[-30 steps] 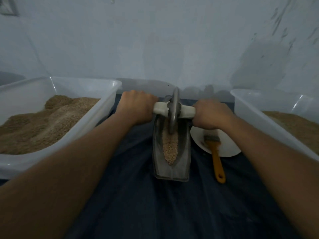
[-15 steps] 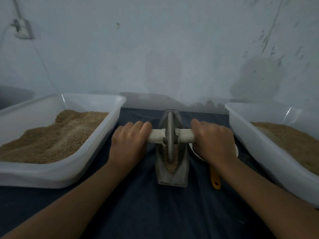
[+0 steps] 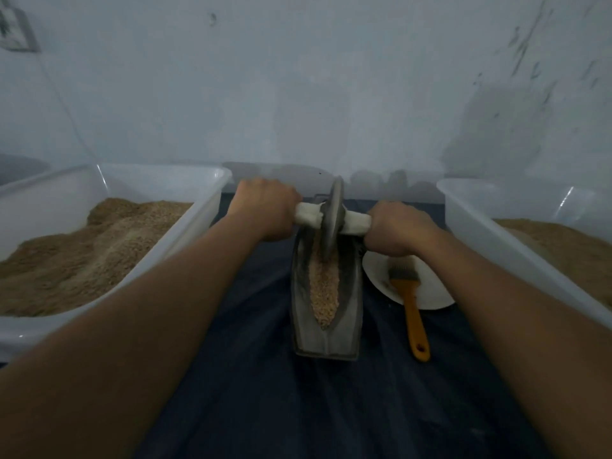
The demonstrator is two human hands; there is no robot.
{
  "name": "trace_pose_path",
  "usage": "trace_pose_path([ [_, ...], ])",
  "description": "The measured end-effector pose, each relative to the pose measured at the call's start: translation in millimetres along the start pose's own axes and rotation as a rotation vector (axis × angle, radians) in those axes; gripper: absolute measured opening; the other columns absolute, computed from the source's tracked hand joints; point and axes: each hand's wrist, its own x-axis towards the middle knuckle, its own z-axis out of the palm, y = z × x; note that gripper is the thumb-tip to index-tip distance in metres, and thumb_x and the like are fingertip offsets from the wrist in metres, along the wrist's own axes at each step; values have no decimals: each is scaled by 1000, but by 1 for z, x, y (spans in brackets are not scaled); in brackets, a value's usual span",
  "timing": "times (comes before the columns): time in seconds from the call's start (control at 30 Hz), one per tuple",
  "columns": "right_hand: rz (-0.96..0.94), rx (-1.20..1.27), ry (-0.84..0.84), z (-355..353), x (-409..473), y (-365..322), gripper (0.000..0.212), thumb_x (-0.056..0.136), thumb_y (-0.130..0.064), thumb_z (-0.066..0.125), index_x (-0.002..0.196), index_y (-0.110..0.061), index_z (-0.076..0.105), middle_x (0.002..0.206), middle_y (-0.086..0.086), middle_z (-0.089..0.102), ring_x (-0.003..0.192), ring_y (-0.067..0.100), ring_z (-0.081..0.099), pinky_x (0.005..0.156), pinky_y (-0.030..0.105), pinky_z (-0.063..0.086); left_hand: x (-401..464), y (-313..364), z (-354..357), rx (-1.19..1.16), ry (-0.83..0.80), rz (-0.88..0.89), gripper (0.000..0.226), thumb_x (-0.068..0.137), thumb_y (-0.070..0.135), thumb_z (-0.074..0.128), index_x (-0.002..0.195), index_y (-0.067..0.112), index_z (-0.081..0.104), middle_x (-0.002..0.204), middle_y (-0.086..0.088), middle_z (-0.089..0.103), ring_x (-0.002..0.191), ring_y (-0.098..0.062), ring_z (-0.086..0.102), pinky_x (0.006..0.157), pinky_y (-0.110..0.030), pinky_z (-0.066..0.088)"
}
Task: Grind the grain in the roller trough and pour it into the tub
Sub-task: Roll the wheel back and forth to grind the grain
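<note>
Both hands grip the white axle: left hand [image 3: 265, 212] curled round the L end, right hand [image 3: 395, 228] round the R end. Roller wheel [image 3: 331, 220] sits at the far end of the trough [image 3: 326, 293], tilted slightly. Grain [image 3: 323, 293] lies in the groove along the centre.

Risks (judgement):
- Wheel riding up and out of the far end; cause: overshoot w/ arms at full stretch.
- Trough skidding on the dark cloth [image 3: 265, 392]; nothing pins it.
- Grain spilling over the sides.

Surroundings: left tub [image 3: 165, 180] and right tub [image 3: 470, 207], both part full. White plate [image 3: 430, 293] w/ orange brush [image 3: 409, 299] just beside the trough, R side, near the right forearm. Could be knocked.
</note>
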Motion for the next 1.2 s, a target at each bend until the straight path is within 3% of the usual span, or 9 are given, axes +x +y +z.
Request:
trace_pose_path([
  [0.1,-14,-63,122,1,-18,-4,19,70,-41,65,85,-30,62,73,-5,61,62,16,58,50,27,38,-23,6,0,-77,104,-17,15,81,31,65,96,32,65,89,-2,70,86,-31,70,63,-35,39],
  [0.2,-82,-201,394,10,-44,-10,21,71,-45,66,82,-29,56,69,-6,55,58,18,50,52,28,32,-58,12,4,-129,240,-68,13,78,18,66,83,24,54,73,-3,63,67,-31,64,55,-32,40],
  [0.33,-142,-213,726,30,-79,-18,29,74,-25,75,75,-20,46,59,1,53,45,23,45,46,25,21,-101,25,10,-135,528,-117,17,80,3,56,78,18,48,68,-4,51,61,-27,47,54,-40,36],
  [0.5,-113,-219,761,38,-84,-15,34,70,-23,78,76,-20,45,58,-1,53,43,21,44,45,23,20,-101,24,13,-95,635,-58,17,79,1,54,79,17,49,70,-5,50,63,-27,44,56,-39,30],
  [0.63,-96,-273,635,32,-62,-10,31,73,-37,73,77,-25,45,60,-4,42,50,22,37,50,28,24,-78,24,20,-83,524,-112,17,74,4,61,76,17,50,66,-5,55,59,-29,49,54,-37,34],
  [0.77,-99,-194,318,9,-26,-4,20,72,-45,69,79,-29,58,68,-7,52,57,16,49,50,27,29,-49,17,27,-98,425,-125,15,78,16,68,73,19,53,63,-7,58,56,-30,57,51,-33,36],
  [0.93,-67,-6,-88,-4,9,1,16,78,-27,73,80,-17,60,77,3,64,65,19,60,53,27,42,3,-1,6,0,16,-11,24,81,41,65,104,34,67,97,-2,71,90,-30,70,66,-36,39],
  [1.1,-33,49,-143,-6,12,0,12,74,-18,71,79,-12,62,71,5,63,57,20,57,48,26,39,17,-3,-8,-36,-208,-3,34,77,37,66,110,29,69,106,-3,71,97,-30,69,72,-36,42],
  [1.2,-31,0,-28,-2,1,1,16,77,-32,71,82,-21,60,75,0,64,63,18,61,50,27,42,-3,3,-7,-24,-54,-29,22,84,36,63,103,28,69,98,-3,72,90,-30,70,67,-36,41],
])
